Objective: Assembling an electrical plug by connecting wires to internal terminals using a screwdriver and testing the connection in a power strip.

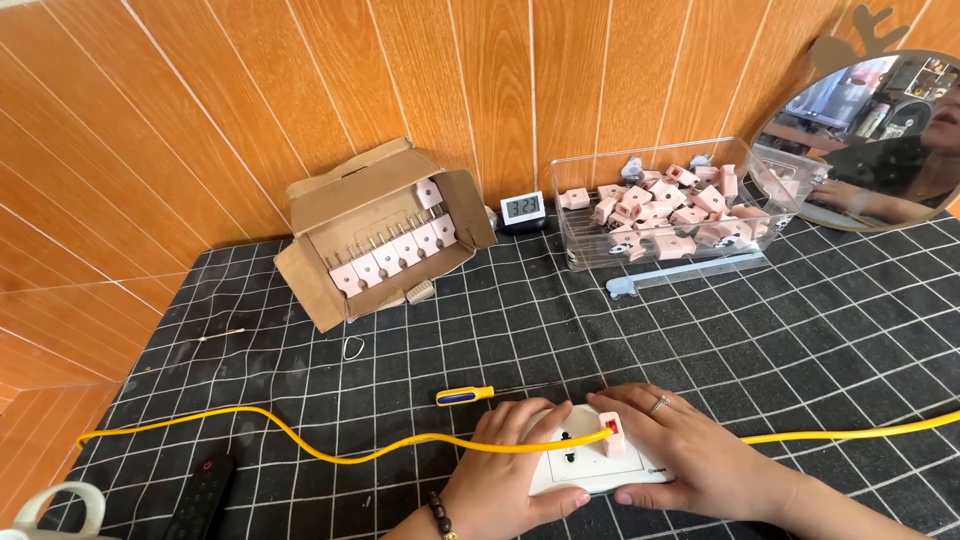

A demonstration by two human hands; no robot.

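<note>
A white socket box [590, 465] lies flat on the black gridded mat [700, 330] near the front edge. My left hand [505, 475] grips its left side, thumb along the bottom. Its right side is held by my right hand [690, 450], which wears a ring, fingers resting by a small pink plug [611, 436] that sits in the box next to a red switch. A yellow cable [300, 440] runs across the mat and over the box, passing under or beside my fingers.
A yellow-and-blue screwdriver [468, 395] lies just behind the box. Behind it stand a cardboard box [380, 235] with a row of pink plugs, a small digital clock [522, 209], a clear bin [660, 205] of pink plugs, a round mirror [870, 140]. A black remote [200, 495] lies front left.
</note>
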